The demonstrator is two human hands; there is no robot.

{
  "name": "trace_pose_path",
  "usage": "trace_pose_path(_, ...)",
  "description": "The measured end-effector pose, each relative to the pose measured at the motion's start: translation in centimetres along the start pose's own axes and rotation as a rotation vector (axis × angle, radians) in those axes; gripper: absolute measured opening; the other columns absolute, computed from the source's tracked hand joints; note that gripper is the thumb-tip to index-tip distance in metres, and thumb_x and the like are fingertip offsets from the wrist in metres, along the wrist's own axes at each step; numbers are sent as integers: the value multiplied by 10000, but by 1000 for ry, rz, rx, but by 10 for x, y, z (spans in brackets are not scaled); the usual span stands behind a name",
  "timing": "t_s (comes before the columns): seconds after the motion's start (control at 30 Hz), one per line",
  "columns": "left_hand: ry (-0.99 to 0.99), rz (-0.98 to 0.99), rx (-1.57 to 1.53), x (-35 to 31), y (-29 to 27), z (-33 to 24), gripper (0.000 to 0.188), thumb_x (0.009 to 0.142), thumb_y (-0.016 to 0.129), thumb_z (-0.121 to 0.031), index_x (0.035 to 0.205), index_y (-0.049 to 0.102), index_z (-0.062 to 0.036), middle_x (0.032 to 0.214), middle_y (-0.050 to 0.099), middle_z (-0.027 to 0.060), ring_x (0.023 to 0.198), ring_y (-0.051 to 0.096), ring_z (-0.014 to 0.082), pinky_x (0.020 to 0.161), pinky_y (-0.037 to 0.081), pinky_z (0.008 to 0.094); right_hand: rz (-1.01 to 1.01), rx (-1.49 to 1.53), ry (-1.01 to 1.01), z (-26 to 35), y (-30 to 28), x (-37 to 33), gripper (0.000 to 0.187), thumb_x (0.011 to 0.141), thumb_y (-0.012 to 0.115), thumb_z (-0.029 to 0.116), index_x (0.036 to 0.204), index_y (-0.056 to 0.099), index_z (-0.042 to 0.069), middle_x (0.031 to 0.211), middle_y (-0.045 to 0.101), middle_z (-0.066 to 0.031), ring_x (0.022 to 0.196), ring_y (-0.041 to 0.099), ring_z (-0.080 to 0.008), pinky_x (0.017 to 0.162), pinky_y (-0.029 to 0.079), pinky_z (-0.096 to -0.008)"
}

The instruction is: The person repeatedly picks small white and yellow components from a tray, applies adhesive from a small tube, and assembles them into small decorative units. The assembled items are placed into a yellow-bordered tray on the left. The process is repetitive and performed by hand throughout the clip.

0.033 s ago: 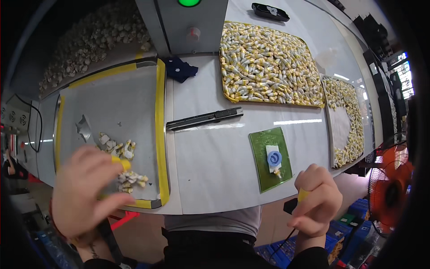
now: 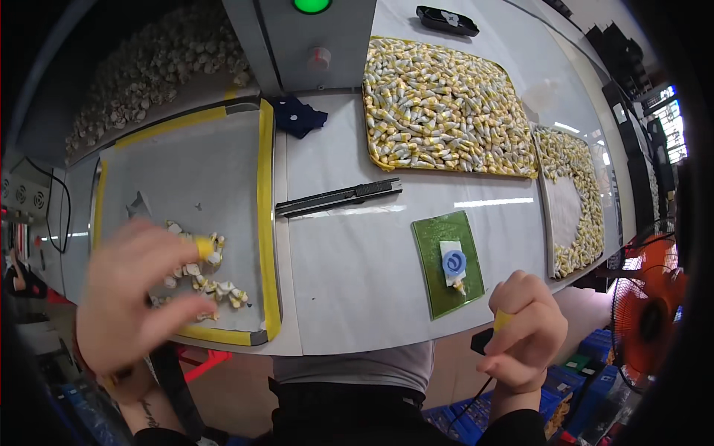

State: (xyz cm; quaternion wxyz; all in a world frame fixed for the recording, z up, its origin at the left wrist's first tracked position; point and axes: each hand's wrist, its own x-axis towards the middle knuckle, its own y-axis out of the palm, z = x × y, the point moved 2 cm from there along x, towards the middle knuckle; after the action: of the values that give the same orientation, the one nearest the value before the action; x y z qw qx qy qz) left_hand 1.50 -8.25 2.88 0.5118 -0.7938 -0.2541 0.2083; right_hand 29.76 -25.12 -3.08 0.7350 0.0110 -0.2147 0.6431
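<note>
My left hand [image 2: 134, 297], blurred by motion, hovers over the near part of a grey tray [image 2: 171, 167] edged with yellow tape. Its thumb and fingers stand apart, and a yellow wrap covers one fingertip. Beside those fingers lies a loose group of small white-and-yellow pieces [image 2: 223, 288]. My right hand [image 2: 526, 331] is held past the table's front edge, fingers curled and thumb near the index finger; anything pinched there is too hidden to name. Nearest to it is a green mat [image 2: 439, 301] bearing a blue round piece [image 2: 454, 262] on a white block.
A black-handled cutter [image 2: 342, 197] lies right of the tray. Farther back, a large tray [image 2: 369, 141] is filled with yellow-and-white pieces; another tray [image 2: 552, 238] stands right. A grey machine housing [image 2: 312, 44] rises behind. At the right is an orange fan [image 2: 651, 316].
My left hand has shifted slightly left and up, uncovering more of the small pieces, which now lie more spread out. My right hand has hardly moved.
</note>
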Motion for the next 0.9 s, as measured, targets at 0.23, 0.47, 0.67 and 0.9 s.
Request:
trace_pose_path(0.23, 94, -268, 117, 133, 1, 88, 396, 732, 679, -168, 1080, 592, 1, 917, 639, 128, 754, 596, 216, 650, 467, 303, 75, -243, -68, 9, -6, 1, 230, 591, 815, 108, 710, 620, 85, 691, 525, -18, 580, 495, -140, 487, 360, -253)
trace_pose_path(0.47, -44, -275, -10, 146, 8, 114, 379, 758, 687, -160, 1076, 574, 14, 729, 592, 87, 614, 569, 143, 578, 454, 256, -68, -440, 16, 13, -49, 1, 198, 599, 740, 3, 698, 582, 69, 638, 549, -32, 579, 508, -159, 515, 386, -259)
trace_pose_path(0.67, -103, -116, -733, 67, 3, 29, 346, 667, 605, -209, 953, 495, -49, 828, 463, -24, 781, 417, 31, 646, 325, 183, 89, -1014, 115, -19, -84, 54, 132, 706, 664, 32, 804, 577, 19, 772, 572, -107, 700, 566, -262, 623, 449, -336)
trace_pose_path(0.9, 716, 737, -1145, 16, 45, -38, 283, 725, 762, -183, 906, 638, -4, 861, 604, 118, 652, 591, 200, 557, 456, 257, 241, -844, 120, -62, -79, 103, 147, 734, 652, 66, 863, 603, 18, 815, 595, -126, 749, 588, -270, 670, 462, -346)
